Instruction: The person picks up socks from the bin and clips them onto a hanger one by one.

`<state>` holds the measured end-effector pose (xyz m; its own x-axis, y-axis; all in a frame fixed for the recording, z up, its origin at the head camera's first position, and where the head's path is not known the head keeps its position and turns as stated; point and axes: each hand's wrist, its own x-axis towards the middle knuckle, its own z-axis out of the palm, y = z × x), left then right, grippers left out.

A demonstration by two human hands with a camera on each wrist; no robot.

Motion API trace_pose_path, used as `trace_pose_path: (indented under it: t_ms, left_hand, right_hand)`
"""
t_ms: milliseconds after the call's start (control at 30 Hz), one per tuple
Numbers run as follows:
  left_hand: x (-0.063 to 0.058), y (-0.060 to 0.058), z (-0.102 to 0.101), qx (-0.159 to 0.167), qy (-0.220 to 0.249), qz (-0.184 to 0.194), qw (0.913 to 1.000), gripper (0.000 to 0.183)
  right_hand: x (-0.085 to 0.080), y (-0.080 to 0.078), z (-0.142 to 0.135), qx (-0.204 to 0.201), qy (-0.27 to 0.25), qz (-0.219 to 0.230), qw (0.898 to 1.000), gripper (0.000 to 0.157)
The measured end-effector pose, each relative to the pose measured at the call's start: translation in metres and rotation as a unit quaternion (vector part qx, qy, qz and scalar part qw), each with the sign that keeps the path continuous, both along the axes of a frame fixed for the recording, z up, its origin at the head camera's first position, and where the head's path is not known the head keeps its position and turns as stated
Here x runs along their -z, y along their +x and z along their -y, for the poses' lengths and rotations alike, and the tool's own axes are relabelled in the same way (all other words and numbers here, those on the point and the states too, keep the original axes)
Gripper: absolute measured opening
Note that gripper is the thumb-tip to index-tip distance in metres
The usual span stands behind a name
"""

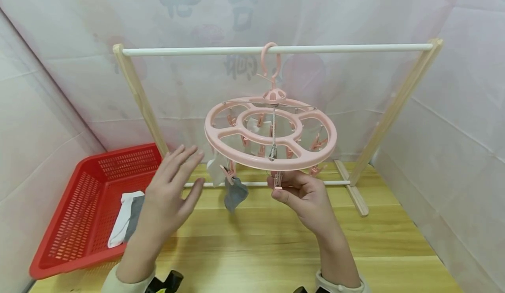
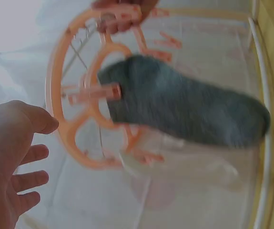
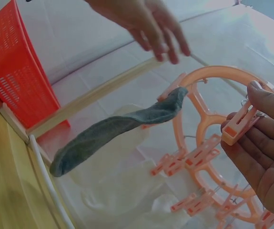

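A round pink clip hanger [image 1: 221,149] hangs by its hook from a white rod. At its front rim my right hand [image 1: 305,196] pinches a pink clothespin [image 3: 239,123] between thumb and fingers. My left hand [image 1: 171,188] is off to the left of the hanger, fingers spread, holding nothing. Between the hands, a grey sock [image 2: 184,105] hangs by its cuff from another clothespin [image 2: 96,94]. Behind it a white sock [image 1: 215,170] hangs from the hanger too, blurred in the left wrist view.
A red basket [image 1: 65,258] stands at the left with a white sock [image 1: 120,220] and a grey piece [image 1: 135,214] in it. The wooden rack's posts [image 1: 410,87] flank the hanger, and its lower rod [image 1: 331,182] runs behind. A fabric backdrop surrounds the wooden table [image 1: 256,249].
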<state>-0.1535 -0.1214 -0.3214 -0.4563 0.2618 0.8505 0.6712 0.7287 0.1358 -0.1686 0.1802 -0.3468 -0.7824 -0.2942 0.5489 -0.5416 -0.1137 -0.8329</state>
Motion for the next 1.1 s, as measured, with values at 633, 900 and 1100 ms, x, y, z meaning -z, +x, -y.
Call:
trace_pose_path:
  t_ms: [633,900,1100]
  left_hand:
    - [0.072,-0.008,0.125,-0.202,-0.065,0.238,0.9479,0.05]
    - [0.085,-0.012,0.146,-0.203,-0.079,0.34,0.9147,0.047]
    - [0.092,-0.015,0.154,-0.199,-0.09,0.447,0.8673,0.051]
  right_hand:
    - [0.002,-0.002,0.0,-0.005,-0.01,-0.007,1.0,0.026]
    - [0.001,-0.001,0.0,0.003,-0.004,-0.005,1.0,0.027]
    - [0.002,-0.001,0.0,0.003,-0.003,-0.002,1.0,0.027]
